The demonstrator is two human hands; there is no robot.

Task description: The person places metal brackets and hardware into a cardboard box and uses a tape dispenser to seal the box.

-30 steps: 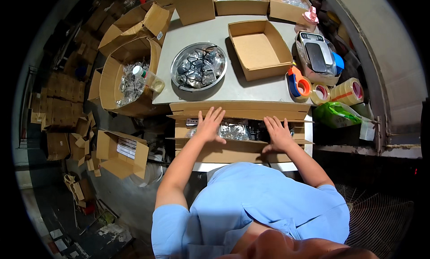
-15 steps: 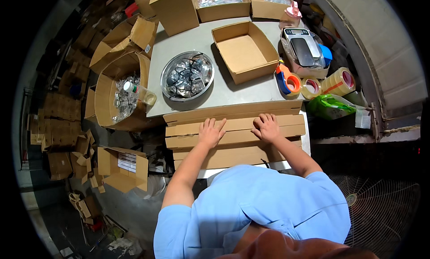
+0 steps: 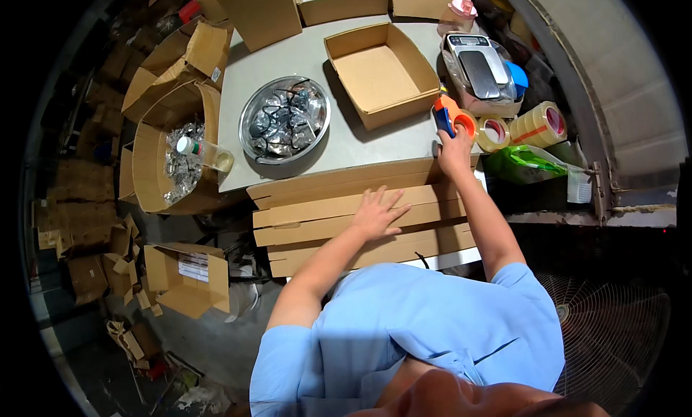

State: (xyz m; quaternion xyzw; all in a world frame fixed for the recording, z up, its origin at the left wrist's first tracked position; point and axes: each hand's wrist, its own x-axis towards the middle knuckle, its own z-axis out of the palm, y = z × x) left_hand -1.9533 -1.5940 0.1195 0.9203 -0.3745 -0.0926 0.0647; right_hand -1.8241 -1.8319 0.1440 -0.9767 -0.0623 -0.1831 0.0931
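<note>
Folded cardboard carton [image 3: 310, 233] lies flat along the near side of the table, with long flaps meeting at a lengthwise seam. My left hand [image 3: 375, 215] rests on it near the middle, fingers spread and holding nothing. Beyond the carton's right end, my right hand [image 3: 454, 152] has its fingers around the near end of an orange and blue tape dispenser [image 3: 463, 118]. The dispenser still sits on the table; my fingers partly hide its handle.
A metal bowl of small wrapped parts [image 3: 285, 121] and an open cardboard tray [image 3: 382, 71] stand farther back. On the right are clear tape rolls [image 3: 537, 125] and a scale [image 3: 479, 64] with a phone on it. Cartons [image 3: 151, 150] crowd the left side.
My right hand has left the carton and reached forward to the tape dispenser, taking hold of it. My left hand has slid right toward the carton's middle. The whole view has shifted slightly.
</note>
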